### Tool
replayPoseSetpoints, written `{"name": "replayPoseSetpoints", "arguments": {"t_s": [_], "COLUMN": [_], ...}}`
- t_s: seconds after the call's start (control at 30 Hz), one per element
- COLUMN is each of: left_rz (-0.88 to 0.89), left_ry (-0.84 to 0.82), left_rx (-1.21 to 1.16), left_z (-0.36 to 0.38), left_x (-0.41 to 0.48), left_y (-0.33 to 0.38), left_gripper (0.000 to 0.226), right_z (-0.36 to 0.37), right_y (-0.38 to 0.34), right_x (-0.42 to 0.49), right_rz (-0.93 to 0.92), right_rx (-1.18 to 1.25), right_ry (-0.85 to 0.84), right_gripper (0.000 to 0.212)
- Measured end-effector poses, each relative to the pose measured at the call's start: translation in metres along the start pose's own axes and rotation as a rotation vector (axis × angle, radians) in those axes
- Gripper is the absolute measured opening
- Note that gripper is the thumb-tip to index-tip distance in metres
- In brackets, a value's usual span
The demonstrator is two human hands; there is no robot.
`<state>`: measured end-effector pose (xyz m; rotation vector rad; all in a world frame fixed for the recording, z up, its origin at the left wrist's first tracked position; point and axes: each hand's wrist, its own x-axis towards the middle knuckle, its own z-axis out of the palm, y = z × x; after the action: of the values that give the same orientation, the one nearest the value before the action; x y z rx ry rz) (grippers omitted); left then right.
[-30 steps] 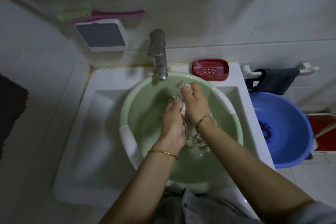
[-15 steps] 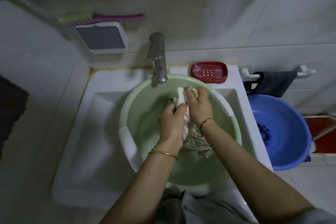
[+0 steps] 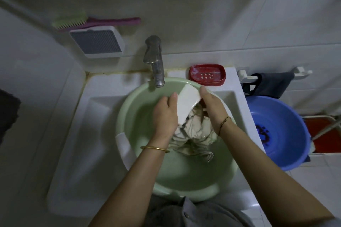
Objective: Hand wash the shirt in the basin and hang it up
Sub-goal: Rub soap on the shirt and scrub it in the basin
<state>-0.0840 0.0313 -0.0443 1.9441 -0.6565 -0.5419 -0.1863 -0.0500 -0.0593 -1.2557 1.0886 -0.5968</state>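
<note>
A wet cream shirt with dark stripes (image 3: pixel 195 129) hangs bunched over the water in the pale green basin (image 3: pixel 136 116), which stands in the white sink (image 3: pixel 77 134). My left hand (image 3: pixel 164 114) and my right hand (image 3: pixel 212 105) each grip a side of a smooth white band of the shirt (image 3: pixel 186 101) and hold it stretched flat between them, above the basin's far rim. The rest of the shirt trails down from the hands into the water.
A metal tap (image 3: pixel 155 61) juts over the basin's far rim. A red soap dish (image 3: pixel 206 74) sits on the sink's back right corner. To the right are a blue basin (image 3: pixel 276 131) and a dark cloth on a rail (image 3: pixel 269 84). A brush (image 3: pixel 96 22) lies on a wall box.
My hands have stopped rubbing the bunched cloth together. They have moved apart and lifted, and a white band of the shirt now lies spread between them.
</note>
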Motion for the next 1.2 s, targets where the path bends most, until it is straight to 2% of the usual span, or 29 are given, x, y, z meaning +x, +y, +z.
{"name": "replayPoseSetpoints", "arguments": {"t_s": [0.13, 0.23, 0.37, 0.47, 0.57, 0.67, 0.73, 0.87, 1.0, 1.1, 1.13, 1.2], "left_rz": [0.006, 0.01, 0.046, 0.057, 0.068, 0.071, 0.083, 0.078, 0.088, 0.112, 0.126, 0.145], "left_ry": [0.002, -0.05, -0.161, -0.17, -0.147, -0.18, -0.213, -0.294, -0.387, -0.435, -0.45, -0.485], "left_rx": [0.107, 0.208, 0.3, 0.275, 0.248, 0.228, 0.221, 0.18, 0.191, 0.165, 0.155, 0.13], "left_z": [0.006, 0.008, 0.016, 0.017, 0.01, 0.005, 0.005, 0.001, -0.003, -0.004, -0.005, -0.006], "left_x": [0.005, 0.012, 0.019, 0.023, 0.029, 0.032, 0.033, 0.037, 0.04, 0.041, 0.041, 0.04], "left_y": [0.012, 0.016, 0.02, 0.02, 0.018, 0.019, 0.018, 0.013, 0.012, 0.014, 0.014, 0.015], "left_gripper": [0.054, 0.059, 0.058, 0.051, 0.049, 0.051, 0.051, 0.046, 0.018, 0.014, 0.013, 0.009], "right_z": [-0.001, -0.007, -0.015, -0.025, -0.038, -0.043, -0.043, -0.04, -0.039, -0.04, -0.041, -0.039], "right_y": [-0.006, -0.007, -0.011, -0.011, -0.013, -0.016, -0.016, -0.013, -0.014, -0.023, -0.023, -0.023], "right_x": [-0.004, 0.003, 0.019, 0.041, 0.07, 0.101, 0.122, 0.156, 0.167, 0.15, 0.144, 0.125], "right_rz": [-0.085, -0.065, 0.067, 0.17, 0.255, 0.26, 0.25, 0.252, 0.237, 0.197, 0.169, 0.039], "right_rx": [-0.01, -0.026, 0.032, 0.019, 0.156, 0.214, 0.212, 0.022, -0.268, -0.454, -0.52, -0.596], "right_ry": [-0.064, -0.066, -0.063, 0.014, 0.196, 0.37, 0.407, 0.42, 0.396, 0.31, 0.302, 0.292], "right_gripper": [0.014, 0.02, 0.028, 0.034, 0.038, 0.032, 0.029, 0.035, 0.039, 0.012, 0.013, 0.029]}}
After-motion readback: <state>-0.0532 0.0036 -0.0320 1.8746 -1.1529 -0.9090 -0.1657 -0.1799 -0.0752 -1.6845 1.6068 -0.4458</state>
